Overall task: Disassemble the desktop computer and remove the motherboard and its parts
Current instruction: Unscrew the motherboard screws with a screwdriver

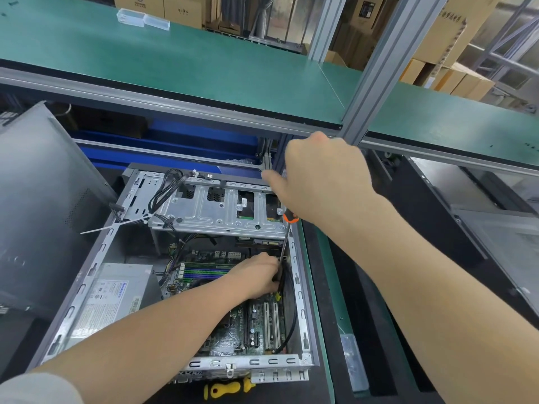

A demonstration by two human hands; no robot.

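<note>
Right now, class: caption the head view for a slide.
Right hand holds screwdriver in open case; left hand grips black cable.

Matt bare-metal case (pixel 297 275), green glossy motherboard (pixel 233 330)

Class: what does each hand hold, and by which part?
Right hand: screwdriver, by its handle. Left hand: fingers curl round a black thing inside the case; which part cannot be told.

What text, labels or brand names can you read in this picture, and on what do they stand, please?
Nothing reads clearly.
Power supply label: blue brand word and fine print, blurred.
Drive sticker: too small.
Cardboard boxes: logos, blurred.
Motherboard: markings too small.
</note>
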